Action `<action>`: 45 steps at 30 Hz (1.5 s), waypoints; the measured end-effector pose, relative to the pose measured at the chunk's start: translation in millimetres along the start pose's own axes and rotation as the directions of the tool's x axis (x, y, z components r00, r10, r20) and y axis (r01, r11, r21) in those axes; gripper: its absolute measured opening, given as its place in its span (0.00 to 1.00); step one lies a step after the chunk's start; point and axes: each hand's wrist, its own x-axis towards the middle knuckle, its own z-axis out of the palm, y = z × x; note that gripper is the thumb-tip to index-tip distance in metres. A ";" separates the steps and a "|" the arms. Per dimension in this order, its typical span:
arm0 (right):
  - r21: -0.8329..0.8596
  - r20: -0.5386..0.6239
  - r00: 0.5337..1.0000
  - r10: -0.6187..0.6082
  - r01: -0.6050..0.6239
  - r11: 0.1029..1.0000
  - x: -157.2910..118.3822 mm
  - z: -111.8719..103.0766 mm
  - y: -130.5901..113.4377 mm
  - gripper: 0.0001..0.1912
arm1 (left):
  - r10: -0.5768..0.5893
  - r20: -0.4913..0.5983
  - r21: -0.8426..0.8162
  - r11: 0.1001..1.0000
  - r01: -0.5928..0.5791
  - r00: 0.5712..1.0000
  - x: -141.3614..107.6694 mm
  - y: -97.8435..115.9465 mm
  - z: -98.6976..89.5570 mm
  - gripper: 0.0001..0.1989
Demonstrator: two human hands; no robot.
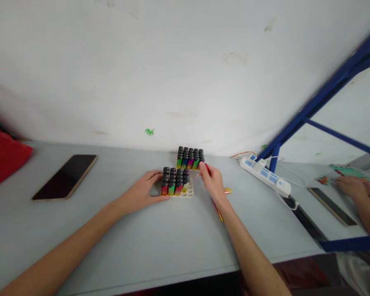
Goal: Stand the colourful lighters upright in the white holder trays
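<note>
Coloured lighters with black tops stand upright in rows in a pale tray point(189, 192), whose right part shows bare slots. My left hand point(143, 191) rests at the left side of this tray, fingers apart around its corner, touching its edge. Behind it, against the wall, stands a second block of lighters point(190, 158). At the right end of that block is my right hand point(212, 181), its fingers pinched; a red piece shows at the fingertips, and what else it holds is hidden. Gold and red sticks point(227, 190) lie beside and under my right wrist.
A dark phone-like slab point(64, 176) lies at the left, near a red cloth point(4, 154). On the right are a white power strip point(265, 174) with cables and a blue metal frame point(274, 154). Beyond it, another person's hands point(353, 187) are near a dark bar point(331, 205).
</note>
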 end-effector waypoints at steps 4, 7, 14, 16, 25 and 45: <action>-0.109 -0.040 0.997 -0.063 0.058 0.992 -13.3 6.3 5.8 0.37 | -0.001 0.000 0.002 1.000 0.001 1.000 0.0 4.0 -3.5 0.43; -0.120 -0.008 0.997 -0.073 0.071 0.990 -22.5 9.1 6.7 0.28 | -0.019 0.010 0.003 1.000 0.019 1.000 -0.2 5.0 -6.0 0.44; -0.113 0.121 0.980 -0.159 0.173 0.978 -33.2 8.6 -3.6 0.24 | -0.040 0.039 0.063 0.997 0.038 0.998 -2.2 3.3 -8.6 0.50; -0.103 0.178 0.966 -0.189 0.209 0.972 -37.0 3.6 -5.4 0.21 | -0.040 0.040 0.073 0.997 0.037 0.998 -2.4 2.7 -8.7 0.50; -0.304 0.350 0.887 -0.302 0.413 0.859 -39.4 -13.9 0.7 0.25 | -0.025 0.036 0.035 0.999 0.024 0.999 -4.6 3.5 -7.1 0.44; -0.364 0.492 0.835 -0.245 0.453 0.814 -46.4 -5.3 -2.8 0.09 | -0.018 0.029 0.034 0.999 0.017 0.999 -3.2 9.0 -7.7 0.44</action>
